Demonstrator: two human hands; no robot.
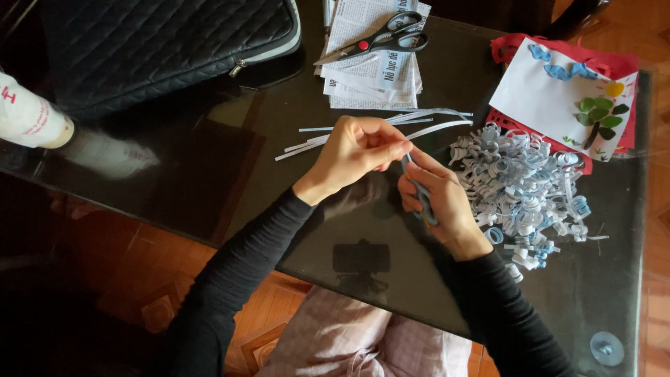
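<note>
Dark glass tabletop (174, 174), glossy and reflective, over a reddish wooden floor; the wearer sits at its near edge in black sleeves.

Item 1: paper strip (421, 195), pale blue-grey, narrow. Held above the table centre, between both hands. Judged very light, limp and easily creased or torn; best taken by pinching near the end, with a second grip further along to keep it taut.

Item 2: left hand (359, 150). Fingers drawn together in a narrow pinch on the upper end of the strip, wrist raised off the glass.

Item 3: right hand (436, 199). Curled closed around the lower length of the strip, which runs down across the palm; whether a thin tool also lies inside the grip cannot be told.

Item 4: pile of curled paper coils (520, 185), blue and white, heaped just right of the right hand, a few strays spilling toward the table edge.

Item 5: loose straight strips (363, 132), fanned flat on the glass behind the hands.

Item 6: scissors (380, 40), black handles with a red pivot, lying shut on a stack of cut newspaper (370, 77) at the far edge.

Item 7: paper collage card (565, 98), white on red backing, with blue cloud shapes, a yellow sun and a green tree, far right.

Item 8: quilted black bag (167, 42), far left, zip showing.

Item 9: white bottle (28, 115) at the left edge, lying tilted.
</note>
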